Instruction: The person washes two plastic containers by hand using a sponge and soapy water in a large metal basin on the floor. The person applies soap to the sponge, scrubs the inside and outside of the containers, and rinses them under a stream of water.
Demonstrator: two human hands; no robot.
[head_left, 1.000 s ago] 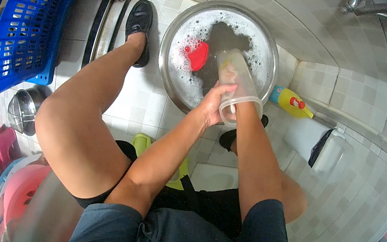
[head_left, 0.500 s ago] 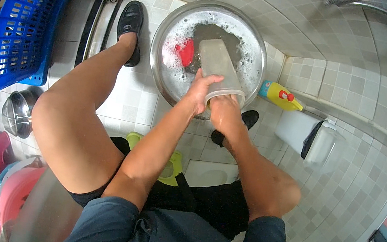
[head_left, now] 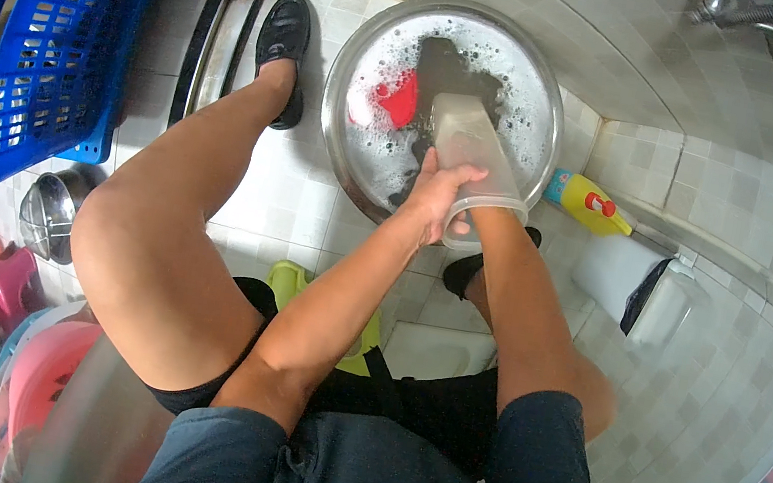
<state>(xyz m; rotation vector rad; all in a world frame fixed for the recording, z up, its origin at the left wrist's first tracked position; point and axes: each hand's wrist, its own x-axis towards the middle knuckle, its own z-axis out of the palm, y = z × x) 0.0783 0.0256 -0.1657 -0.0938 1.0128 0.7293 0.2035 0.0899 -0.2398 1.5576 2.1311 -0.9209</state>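
A tall, cloudy plastic container (head_left: pixel 461 122) lies tilted over the round metal basin (head_left: pixel 337 92), its mouth toward me and its closed end over the water. My left hand (head_left: pixel 439 194) is closed round its side near the rim. Through the mouth goes my right hand (head_left: pixel 486 219), wrist-deep inside; the cloudy wall hides its fingers and anything in them. Dark, murky water with white suds (head_left: pixel 375 154) fills the basin. Left of the container, a red object (head_left: pixel 397 100) sits among the suds, its kind unclear.
Right of the basin a yellow bottle with a red cap (head_left: pixel 593 203) lies by the wall, near a white bin (head_left: pixel 615 270). At left stand a blue plastic basket (head_left: pixel 40 65), a metal pot (head_left: pixel 53 211) and pink tubs (head_left: pixel 48 370). A green stool (head_left: pixel 288 279) is beneath me.
My right hand has gone deeper into the container, from fingers at the rim to past the wrist. The whole view has shifted slightly; my left hand keeps its hold.
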